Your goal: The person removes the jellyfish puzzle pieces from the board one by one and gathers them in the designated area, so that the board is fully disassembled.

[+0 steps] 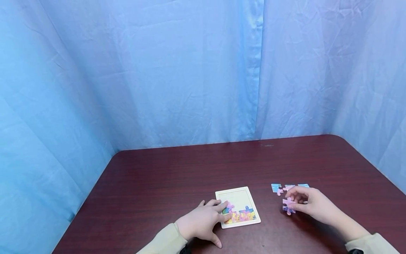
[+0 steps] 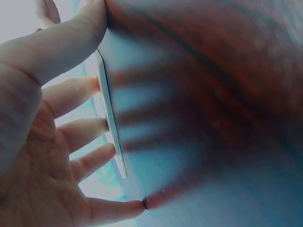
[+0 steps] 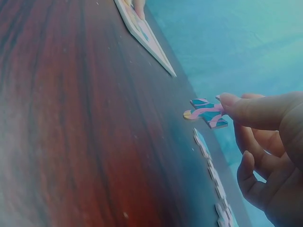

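A jigsaw puzzle piece (image 1: 288, 206) in pink, purple and blue is pinched between the thumb and fingers of my right hand (image 1: 312, 204). In the right wrist view this piece (image 3: 208, 112) hangs above the table, held at one edge. My left hand (image 1: 204, 218) rests with spread fingers on the left side of the puzzle tray (image 1: 240, 224), which has a pale frame. Colourful joined pieces (image 1: 246, 213) fill the tray's near part, while its far part shows bare cream board. Fingers of the left hand hide some of these pieces.
Several loose puzzle pieces (image 1: 276, 188) lie in a row to the right of the tray, partly behind my right hand. Everything stands on a dark red-brown wooden table (image 1: 171, 176). Blue curtains (image 1: 190, 77) hang along its far edge and sides.
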A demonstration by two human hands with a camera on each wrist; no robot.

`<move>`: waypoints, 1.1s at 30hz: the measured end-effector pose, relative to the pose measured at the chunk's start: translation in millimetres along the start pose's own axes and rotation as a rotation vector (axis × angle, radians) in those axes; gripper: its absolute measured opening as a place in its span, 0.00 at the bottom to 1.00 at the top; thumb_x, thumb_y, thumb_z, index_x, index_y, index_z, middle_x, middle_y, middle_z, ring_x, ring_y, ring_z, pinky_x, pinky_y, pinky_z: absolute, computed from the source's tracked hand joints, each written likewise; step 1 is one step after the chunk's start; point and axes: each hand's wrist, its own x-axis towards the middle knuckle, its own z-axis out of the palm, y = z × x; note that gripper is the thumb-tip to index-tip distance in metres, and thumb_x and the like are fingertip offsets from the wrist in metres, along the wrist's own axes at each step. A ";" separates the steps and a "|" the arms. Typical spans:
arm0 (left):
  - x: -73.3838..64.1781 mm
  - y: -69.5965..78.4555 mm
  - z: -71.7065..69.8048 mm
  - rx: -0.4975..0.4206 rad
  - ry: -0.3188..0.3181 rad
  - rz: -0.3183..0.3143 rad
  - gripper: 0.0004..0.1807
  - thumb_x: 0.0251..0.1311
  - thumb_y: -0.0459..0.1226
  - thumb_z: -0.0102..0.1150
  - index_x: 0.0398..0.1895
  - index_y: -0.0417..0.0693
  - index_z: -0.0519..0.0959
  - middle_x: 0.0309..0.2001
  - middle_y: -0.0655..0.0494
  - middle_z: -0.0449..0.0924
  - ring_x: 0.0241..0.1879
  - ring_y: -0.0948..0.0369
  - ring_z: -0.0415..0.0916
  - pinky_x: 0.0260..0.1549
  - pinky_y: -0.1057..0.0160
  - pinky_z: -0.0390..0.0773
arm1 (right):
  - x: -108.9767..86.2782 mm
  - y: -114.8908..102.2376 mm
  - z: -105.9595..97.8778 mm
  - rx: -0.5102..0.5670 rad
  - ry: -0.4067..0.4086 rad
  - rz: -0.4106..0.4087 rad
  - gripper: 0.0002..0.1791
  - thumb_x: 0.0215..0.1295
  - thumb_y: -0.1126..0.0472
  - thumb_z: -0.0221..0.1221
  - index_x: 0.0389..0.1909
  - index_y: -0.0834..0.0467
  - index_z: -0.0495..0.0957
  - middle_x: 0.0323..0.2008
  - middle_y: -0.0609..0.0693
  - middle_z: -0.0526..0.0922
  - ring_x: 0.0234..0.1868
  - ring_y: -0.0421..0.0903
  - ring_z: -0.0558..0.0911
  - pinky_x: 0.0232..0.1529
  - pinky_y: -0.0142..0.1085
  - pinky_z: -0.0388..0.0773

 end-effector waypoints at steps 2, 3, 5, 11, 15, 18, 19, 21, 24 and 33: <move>0.2 -0.2 0.0 -0.010 -0.007 -0.003 0.44 0.34 0.59 0.72 0.63 0.66 0.71 0.71 0.58 0.59 0.68 0.56 0.58 0.53 0.37 0.69 | -0.8 0.4 -2.8 -0.009 -0.001 0.010 0.10 0.53 0.67 0.66 0.32 0.52 0.78 0.22 0.37 0.76 0.25 0.34 0.74 0.25 0.28 0.70; 0.3 -0.3 0.0 -0.014 -0.010 -0.004 0.44 0.34 0.59 0.72 0.63 0.66 0.71 0.71 0.58 0.59 0.68 0.56 0.58 0.53 0.37 0.69 | -0.9 0.6 -4.3 -0.011 -0.003 0.018 0.10 0.53 0.67 0.66 0.33 0.52 0.78 0.23 0.37 0.76 0.25 0.34 0.74 0.25 0.28 0.70; 0.4 -0.5 0.2 -0.016 -0.010 -0.005 0.44 0.34 0.59 0.72 0.63 0.66 0.71 0.71 0.58 0.59 0.68 0.56 0.58 0.53 0.37 0.69 | -1.4 1.7 -7.2 -0.021 -0.004 0.023 0.10 0.53 0.67 0.66 0.33 0.52 0.78 0.23 0.37 0.75 0.25 0.34 0.74 0.24 0.28 0.69; 0.3 -0.6 0.5 -0.021 -0.010 -0.007 0.45 0.34 0.59 0.72 0.63 0.66 0.71 0.71 0.58 0.58 0.68 0.56 0.58 0.53 0.37 0.68 | -3.7 7.5 -17.2 -0.030 -0.029 0.042 0.11 0.52 0.67 0.67 0.34 0.53 0.78 0.24 0.37 0.75 0.26 0.35 0.73 0.25 0.29 0.69; 0.2 -0.6 0.7 -0.021 -0.008 -0.006 0.45 0.34 0.59 0.72 0.63 0.66 0.71 0.71 0.58 0.58 0.68 0.56 0.58 0.53 0.37 0.68 | -4.0 11.9 -24.5 -0.046 -0.071 0.051 0.11 0.50 0.66 0.68 0.33 0.53 0.77 0.25 0.37 0.75 0.26 0.34 0.73 0.25 0.29 0.70; 0.3 -0.9 0.7 -0.017 -0.006 -0.006 0.45 0.34 0.58 0.72 0.64 0.66 0.71 0.71 0.58 0.58 0.68 0.56 0.58 0.53 0.37 0.68 | -2.9 15.6 -29.0 -0.086 -0.105 0.040 0.12 0.49 0.65 0.69 0.33 0.52 0.77 0.25 0.37 0.75 0.26 0.33 0.72 0.25 0.29 0.70; 0.3 -0.9 0.8 -0.014 -0.006 -0.005 0.45 0.35 0.58 0.72 0.64 0.66 0.71 0.71 0.58 0.58 0.68 0.56 0.58 0.53 0.37 0.68 | -2.4 16.9 -30.1 -0.104 -0.111 0.035 0.12 0.49 0.65 0.69 0.33 0.52 0.77 0.25 0.36 0.75 0.26 0.32 0.72 0.25 0.29 0.70; 0.2 -1.0 0.9 -0.010 -0.006 -0.004 0.44 0.35 0.58 0.72 0.64 0.66 0.71 0.71 0.59 0.58 0.68 0.56 0.58 0.53 0.37 0.69 | -0.9 19.1 -31.6 -0.143 -0.121 0.027 0.12 0.49 0.65 0.69 0.33 0.52 0.77 0.25 0.36 0.75 0.26 0.30 0.71 0.24 0.28 0.69; 0.2 -1.2 1.1 -0.005 -0.006 -0.004 0.44 0.35 0.58 0.72 0.64 0.66 0.71 0.71 0.58 0.58 0.68 0.55 0.57 0.53 0.38 0.69 | 1.4 22.4 -32.7 -0.202 -0.106 -0.004 0.14 0.47 0.67 0.69 0.33 0.52 0.78 0.25 0.35 0.74 0.26 0.29 0.70 0.24 0.28 0.68; 0.1 -0.5 0.6 -0.019 -0.008 -0.009 0.45 0.35 0.58 0.72 0.64 0.67 0.70 0.71 0.59 0.58 0.69 0.56 0.57 0.54 0.37 0.68 | 8.2 26.2 -31.5 -0.266 -0.065 -0.057 0.14 0.45 0.67 0.70 0.32 0.51 0.78 0.25 0.33 0.73 0.27 0.28 0.68 0.24 0.28 0.67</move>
